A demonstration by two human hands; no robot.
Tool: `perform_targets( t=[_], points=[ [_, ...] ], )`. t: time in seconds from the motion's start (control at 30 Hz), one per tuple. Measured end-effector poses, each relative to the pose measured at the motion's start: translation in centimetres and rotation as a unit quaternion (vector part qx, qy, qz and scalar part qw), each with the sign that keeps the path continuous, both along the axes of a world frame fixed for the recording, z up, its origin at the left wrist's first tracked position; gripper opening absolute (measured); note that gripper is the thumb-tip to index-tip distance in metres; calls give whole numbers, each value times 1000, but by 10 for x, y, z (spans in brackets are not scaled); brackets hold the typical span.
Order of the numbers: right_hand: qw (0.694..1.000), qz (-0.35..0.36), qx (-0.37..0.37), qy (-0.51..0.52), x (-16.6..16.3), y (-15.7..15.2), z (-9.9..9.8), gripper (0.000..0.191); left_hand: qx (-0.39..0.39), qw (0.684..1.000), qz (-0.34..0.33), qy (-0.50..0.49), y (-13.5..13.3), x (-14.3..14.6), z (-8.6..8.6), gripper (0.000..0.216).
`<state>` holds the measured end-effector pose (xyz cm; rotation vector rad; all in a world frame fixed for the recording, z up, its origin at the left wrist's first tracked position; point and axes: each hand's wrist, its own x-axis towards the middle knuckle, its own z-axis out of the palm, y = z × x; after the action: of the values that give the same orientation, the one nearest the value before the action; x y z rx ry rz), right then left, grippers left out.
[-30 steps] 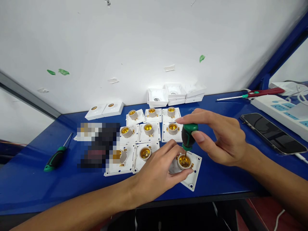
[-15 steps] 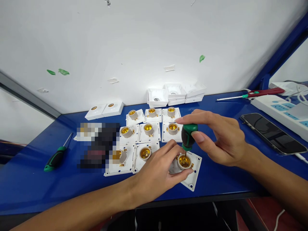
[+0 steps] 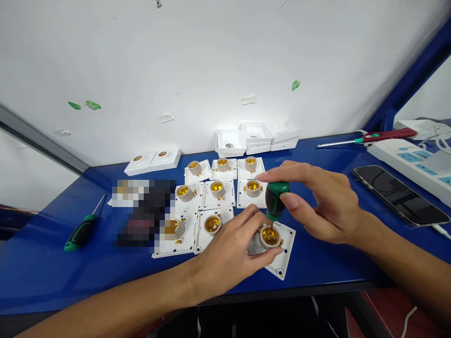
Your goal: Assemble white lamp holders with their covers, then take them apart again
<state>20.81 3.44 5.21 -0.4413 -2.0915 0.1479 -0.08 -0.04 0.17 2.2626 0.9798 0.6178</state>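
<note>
My right hand (image 3: 322, 202) pinches the green and black handle of a short screwdriver (image 3: 275, 200), which stands upright with its tip inside a lamp socket (image 3: 269, 236). That socket sits on a white square plate (image 3: 283, 253) near the front edge of the blue table (image 3: 317, 263). My left hand (image 3: 234, 251) curls around the socket and plate from the left, thumb and fingers on its rim. Several more white plates with brass-lined sockets (image 3: 217, 188) lie in rows just behind.
A second green-handled screwdriver (image 3: 82, 230) lies at the left. White covers (image 3: 153, 160) and stacked white boxes (image 3: 254, 136) stand by the wall. A phone (image 3: 401, 193), a power strip (image 3: 412, 162) and a red-handled screwdriver (image 3: 366, 138) lie at the right. A blurred patch (image 3: 143, 211) covers something left of the plates.
</note>
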Motion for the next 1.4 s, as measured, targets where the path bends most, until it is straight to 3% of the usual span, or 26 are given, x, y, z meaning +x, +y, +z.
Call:
perform_targets(
  t=[1.4],
  points=[
    [1000, -12, -5, -12, 0, -2, 0, 24, 6, 1000, -5, -1, 0, 1, 1, 26]
  ],
)
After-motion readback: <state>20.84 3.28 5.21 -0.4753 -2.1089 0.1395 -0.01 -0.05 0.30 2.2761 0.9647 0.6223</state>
